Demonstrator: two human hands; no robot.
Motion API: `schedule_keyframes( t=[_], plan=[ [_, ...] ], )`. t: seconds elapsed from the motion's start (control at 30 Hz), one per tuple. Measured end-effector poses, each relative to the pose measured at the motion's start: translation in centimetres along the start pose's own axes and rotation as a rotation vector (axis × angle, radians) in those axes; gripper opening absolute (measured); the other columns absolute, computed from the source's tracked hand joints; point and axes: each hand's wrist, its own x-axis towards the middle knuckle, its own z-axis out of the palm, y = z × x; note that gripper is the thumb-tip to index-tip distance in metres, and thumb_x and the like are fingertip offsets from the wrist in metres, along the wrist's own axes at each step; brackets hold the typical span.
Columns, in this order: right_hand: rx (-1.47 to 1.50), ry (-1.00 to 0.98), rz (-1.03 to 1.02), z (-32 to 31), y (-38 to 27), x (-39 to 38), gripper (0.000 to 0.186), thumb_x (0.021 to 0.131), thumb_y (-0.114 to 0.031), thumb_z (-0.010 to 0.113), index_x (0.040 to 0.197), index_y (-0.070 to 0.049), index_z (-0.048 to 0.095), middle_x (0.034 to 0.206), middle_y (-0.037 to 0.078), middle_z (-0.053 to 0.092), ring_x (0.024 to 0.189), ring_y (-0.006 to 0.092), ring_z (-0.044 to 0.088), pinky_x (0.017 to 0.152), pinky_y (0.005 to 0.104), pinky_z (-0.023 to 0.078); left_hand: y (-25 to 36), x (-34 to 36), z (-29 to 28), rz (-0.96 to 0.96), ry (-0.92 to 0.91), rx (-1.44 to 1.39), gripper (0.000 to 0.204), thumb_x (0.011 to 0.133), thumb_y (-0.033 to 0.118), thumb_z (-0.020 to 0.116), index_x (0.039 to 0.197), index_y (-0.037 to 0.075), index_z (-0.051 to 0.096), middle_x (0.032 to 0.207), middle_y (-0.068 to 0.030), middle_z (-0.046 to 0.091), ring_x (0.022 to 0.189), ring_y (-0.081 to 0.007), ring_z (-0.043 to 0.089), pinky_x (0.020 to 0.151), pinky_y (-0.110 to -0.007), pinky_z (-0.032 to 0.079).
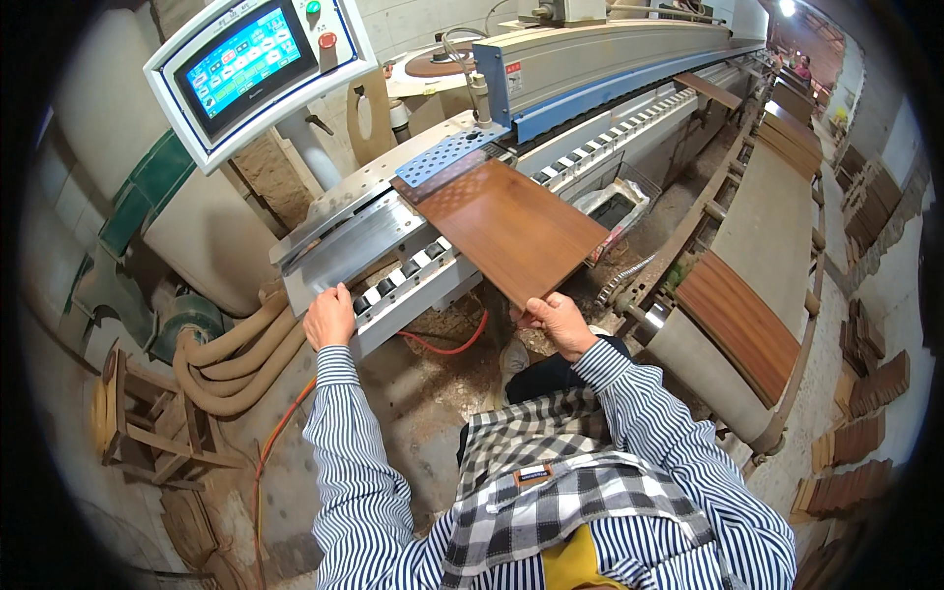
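A brown wood-grain panel lies slantwise across the infeed end of a long woodworking machine, its far edge by a blue perforated plate. My right hand pinches the panel's near corner, thumb on top. The rest of the panel's near end sticks out past the machine toward me. My left hand is closed over the near end of the machine's metal rail, beside a row of black rollers. Its fingertips are partly hidden.
A control screen stands at upper left. On the right, a conveyor belt carries brown panels. Stacked boards line the right wall. Ribbed hoses and an orange hose run at lower left. Another person is far off.
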Motion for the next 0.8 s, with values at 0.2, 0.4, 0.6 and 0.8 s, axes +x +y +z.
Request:
schedule_keyframes(
  t=[0.2,0.4,0.6,0.8],
  plan=[
    [0.103,0.211,-0.006,-2.6,-1.0,0.4,0.035,0.085,-0.041,0.059,0.089,-0.006,0.054,0.083,0.005,0.064,0.069,0.0093,0.057,0.064,0.0234,0.046,0.5,-0.3,-0.4,-0.022,-0.002,0.000,0.039,0.087,0.038,0.042,0.085,0.007,0.067,0.085,-0.0187,0.063,0.081,-0.0357,0.060,0.072,-0.045,0.046],
    [0.084,0.393,-0.004,-5.7,-3.2,1.0,0.037,0.085,-0.045,0.056,0.088,-0.008,0.057,0.072,0.001,0.061,0.059,0.0066,0.053,0.054,0.0203,0.041,0.5,0.1,-0.1,-0.016,-0.013,-0.009,0.039,0.087,0.038,0.043,0.087,0.008,0.067,0.087,-0.0187,0.063,0.083,-0.0357,0.060,0.074,-0.044,0.046],
    [0.018,0.573,-0.184,-12.3,-3.0,-4.1,0.041,0.087,-0.032,0.057,0.117,-0.004,0.051,0.075,0.003,0.062,0.058,0.0065,0.054,0.054,0.0194,0.043,-0.8,1.1,1.2,0.003,-0.072,-0.024,0.045,0.086,0.042,0.038,0.090,0.007,0.066,0.089,-0.0197,0.062,0.085,-0.0380,0.059,0.074,-0.046,0.046],
    [-0.393,1.250,-0.396,-24.6,2.1,-20.1,0.065,0.087,-0.014,0.052,0.140,-0.008,0.016,0.070,0.005,0.058,0.059,0.0114,0.055,0.051,0.0244,0.047,-0.9,1.0,1.2,0.109,-0.044,0.058,0.045,0.088,0.041,0.037,0.091,0.005,0.065,0.091,-0.0198,0.062,0.084,-0.0391,0.057,0.071,-0.049,0.044]
  ],
)
